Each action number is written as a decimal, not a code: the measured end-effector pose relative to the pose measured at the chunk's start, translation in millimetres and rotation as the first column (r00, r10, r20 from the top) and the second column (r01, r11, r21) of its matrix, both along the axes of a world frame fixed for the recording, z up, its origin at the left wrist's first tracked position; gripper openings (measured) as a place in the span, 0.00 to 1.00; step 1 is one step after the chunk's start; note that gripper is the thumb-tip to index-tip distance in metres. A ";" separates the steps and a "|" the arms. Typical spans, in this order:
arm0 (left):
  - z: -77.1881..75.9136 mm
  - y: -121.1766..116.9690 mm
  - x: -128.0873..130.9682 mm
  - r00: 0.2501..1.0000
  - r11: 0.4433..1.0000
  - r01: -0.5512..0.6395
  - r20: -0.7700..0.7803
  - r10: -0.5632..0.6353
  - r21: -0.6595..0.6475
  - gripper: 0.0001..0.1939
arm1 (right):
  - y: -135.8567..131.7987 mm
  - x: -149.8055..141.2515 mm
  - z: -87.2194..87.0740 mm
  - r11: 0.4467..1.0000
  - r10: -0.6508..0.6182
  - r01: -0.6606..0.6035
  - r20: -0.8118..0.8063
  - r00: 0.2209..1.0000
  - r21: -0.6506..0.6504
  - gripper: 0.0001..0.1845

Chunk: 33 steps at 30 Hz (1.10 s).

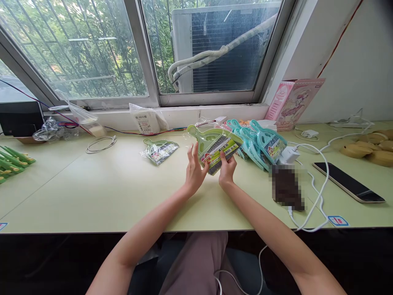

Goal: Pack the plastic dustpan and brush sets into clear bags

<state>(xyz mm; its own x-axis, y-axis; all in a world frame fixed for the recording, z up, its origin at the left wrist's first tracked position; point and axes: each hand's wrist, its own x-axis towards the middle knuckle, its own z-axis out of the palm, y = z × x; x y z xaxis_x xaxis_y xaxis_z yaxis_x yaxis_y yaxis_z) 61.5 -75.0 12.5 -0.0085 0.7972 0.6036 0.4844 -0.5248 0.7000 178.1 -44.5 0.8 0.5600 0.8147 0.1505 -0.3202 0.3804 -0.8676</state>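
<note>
A small green dustpan-and-brush set (211,141) in clear wrap is held tilted above the table, its printed label and dark bristles facing me. My right hand (227,169) grips its lower right edge, thumb on the front. My left hand (194,172) holds the lower left side, with the thumb at the label's corner and the fingers stretched up along the edge. Left of it a second green wrapped set (159,151) lies flat. Several turquoise sets (259,141) are piled just behind and to the right of my hands.
A phone (348,182), a white cable (321,196) and a white charger (288,155) lie on the right. Farther back stand a pink box (294,104) and a plastic-wrapped white package (147,122). Green stalk-like pieces (14,163) lie at the far left, near a coiled cable (101,145).
</note>
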 end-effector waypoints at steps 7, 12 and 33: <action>-2.0 4.3 -2.6 0.997 0.997 -0.052 -0.051 0.055 0.053 0.40 | -3.3 -3.9 1.0 0.999 0.036 -0.036 0.004 0.999 0.007 0.28; -2.3 4.7 -2.3 0.997 0.997 -0.065 -0.035 0.067 0.037 0.36 | -5.9 -3.7 2.8 0.998 0.060 -0.060 -0.004 0.998 0.005 0.29; -13.0 7.0 10.7 0.792 0.718 0.580 0.472 -0.387 -0.385 0.32 | -2.9 11.9 13.0 0.996 0.081 -0.085 -0.234 0.969 -0.004 0.30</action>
